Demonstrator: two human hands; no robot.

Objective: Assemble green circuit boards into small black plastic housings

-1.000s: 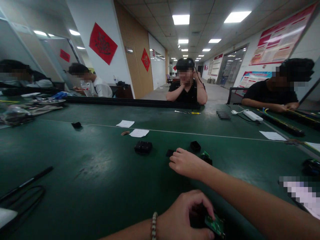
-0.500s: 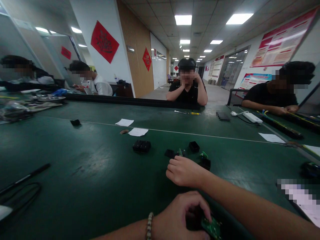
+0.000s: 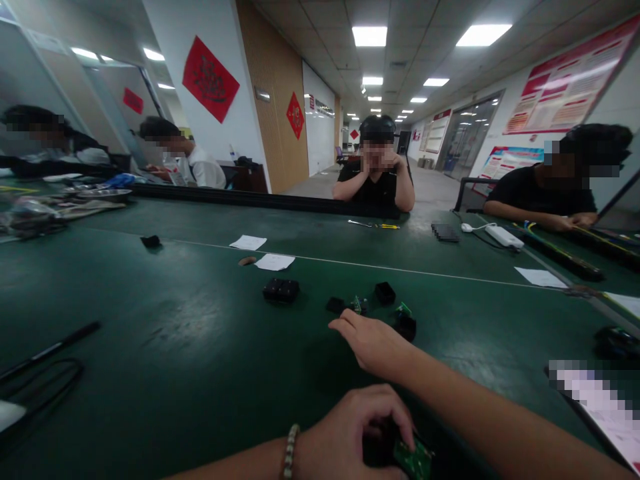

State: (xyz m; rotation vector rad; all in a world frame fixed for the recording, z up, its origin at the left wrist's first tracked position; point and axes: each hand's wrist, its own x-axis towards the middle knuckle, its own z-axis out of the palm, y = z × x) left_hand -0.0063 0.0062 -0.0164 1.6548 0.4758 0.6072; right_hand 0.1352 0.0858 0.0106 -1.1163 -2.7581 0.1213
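My left hand [image 3: 357,433], with a beaded bracelet at the wrist, grips a green circuit board [image 3: 414,456] by its edge near the bottom of the view. My right hand [image 3: 369,339] reaches across above it, palm down, fingers stretched forward with nothing visible in them. Just past its fingertips lie a flat black piece [image 3: 335,305] and a small upright circuit board [image 3: 357,305]. Behind these stands an open black box [image 3: 385,293]. Beside my right wrist is another black box [image 3: 406,327] with a green board [image 3: 403,309] against it.
A pair of closed black boxes [image 3: 281,291] sits left of my hands on the green table [image 3: 210,373]. Paper slips [image 3: 275,262], a wrench [image 3: 360,223] and a yellow-handled tool [image 3: 387,226] lie farther back. A phone [image 3: 597,407] is at right. Several people sit around the table.
My right hand's curled fingers have straightened and point forward near the small parts. My left hand keeps its grip on the circuit board. The view has shifted slightly.
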